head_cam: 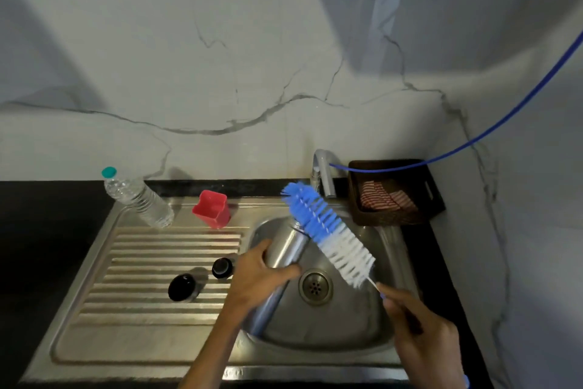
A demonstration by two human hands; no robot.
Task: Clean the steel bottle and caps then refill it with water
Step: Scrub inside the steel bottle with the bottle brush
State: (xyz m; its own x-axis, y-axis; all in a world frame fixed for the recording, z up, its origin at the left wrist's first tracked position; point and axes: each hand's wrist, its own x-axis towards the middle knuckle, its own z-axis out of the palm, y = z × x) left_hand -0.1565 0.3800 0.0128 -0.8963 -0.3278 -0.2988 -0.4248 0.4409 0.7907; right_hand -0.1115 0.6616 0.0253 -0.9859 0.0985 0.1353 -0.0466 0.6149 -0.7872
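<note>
The left hand (pixel 262 278) was wrapped around the steel bottle (pixel 284 259), tilted over the sink (pixel 391 262). The right hand (pixel 419 328) pinched the brush (pixel 328 231) handle. Best to aim the bristles straight at the bottle's mouth and hold the bottle tight.

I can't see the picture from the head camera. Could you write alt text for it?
Over a steel sink, the left hand grips a tilted cylindrical steel bottle while the right hand holds a blue-and-white bristled bottle brush outside its mouth. Two black round caps lie on the ribbed drainboard, with a clear plastic water bottle and red plastic cup behind.
</note>
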